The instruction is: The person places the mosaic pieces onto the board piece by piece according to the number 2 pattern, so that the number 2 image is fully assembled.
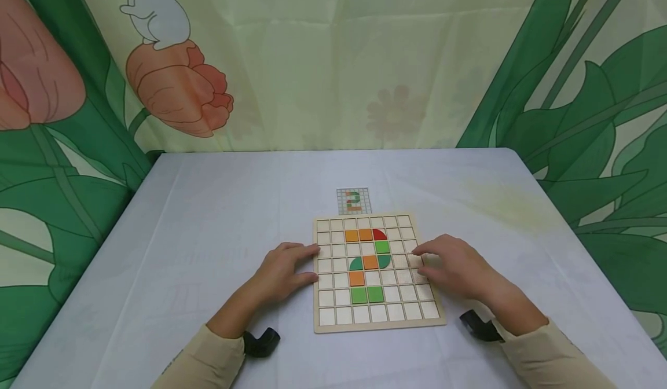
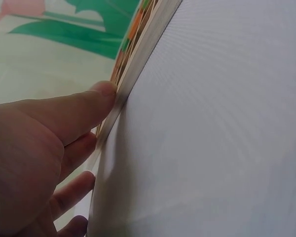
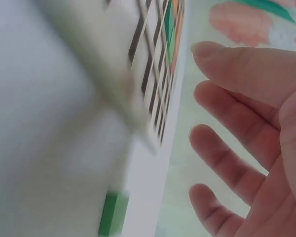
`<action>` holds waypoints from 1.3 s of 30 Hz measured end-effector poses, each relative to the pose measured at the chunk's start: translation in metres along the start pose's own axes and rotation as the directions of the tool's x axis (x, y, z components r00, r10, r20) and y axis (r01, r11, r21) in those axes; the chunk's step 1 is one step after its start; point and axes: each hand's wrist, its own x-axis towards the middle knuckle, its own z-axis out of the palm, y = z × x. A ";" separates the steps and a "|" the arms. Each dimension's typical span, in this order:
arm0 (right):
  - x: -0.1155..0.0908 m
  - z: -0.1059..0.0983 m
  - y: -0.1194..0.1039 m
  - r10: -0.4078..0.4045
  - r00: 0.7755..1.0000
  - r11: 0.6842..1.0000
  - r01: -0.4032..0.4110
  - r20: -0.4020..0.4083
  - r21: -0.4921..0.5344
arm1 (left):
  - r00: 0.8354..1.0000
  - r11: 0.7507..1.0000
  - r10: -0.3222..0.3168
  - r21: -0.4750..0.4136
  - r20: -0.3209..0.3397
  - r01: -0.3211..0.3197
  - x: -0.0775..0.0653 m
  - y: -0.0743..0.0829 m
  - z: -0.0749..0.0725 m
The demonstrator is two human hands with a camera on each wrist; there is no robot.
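A wooden grid board lies flat on the table. Orange squares, light green squares, a red quarter-round tile and dark green quarter-round tiles sit in its cells, forming a "2". My left hand touches the board's left edge with thumb and fingertips, fingers extended, as the left wrist view shows from close by. At the right edge my right hand hovers with loosely bent fingers. In the right wrist view its fingers are spread apart, with nothing between them.
Just behind the board lies a small card printed with a grid and a similar coloured figure. A white cloth covers the table. Black wrist mounts show at both sleeves. A floral curtain hangs beyond the table's far edge.
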 end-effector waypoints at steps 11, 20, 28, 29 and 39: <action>-0.017 -0.018 0.039 0.102 0.993 0.995 -0.102 -0.052 -0.006 | 1.000 1.000 -0.005 -0.012 0.005 0.005 0.000 0.002 -0.001; -0.020 -0.015 0.058 0.195 0.981 0.981 -0.195 -0.003 -0.010 | 1.000 1.000 -0.008 -0.001 0.008 0.008 0.001 0.003 -0.001; -0.020 -0.010 0.063 0.174 0.985 0.984 -0.174 0.011 -0.036 | 1.000 1.000 -0.017 0.000 0.012 0.017 0.001 0.003 -0.001; -0.020 -0.010 0.063 0.172 0.985 0.984 -0.172 0.010 -0.037 | 1.000 1.000 -0.014 0.002 0.010 0.014 0.001 0.003 -0.001; -0.017 -0.007 0.062 0.145 0.989 0.988 -0.145 -0.003 -0.053 | 1.000 1.000 -0.015 0.009 0.005 0.015 0.001 0.003 0.000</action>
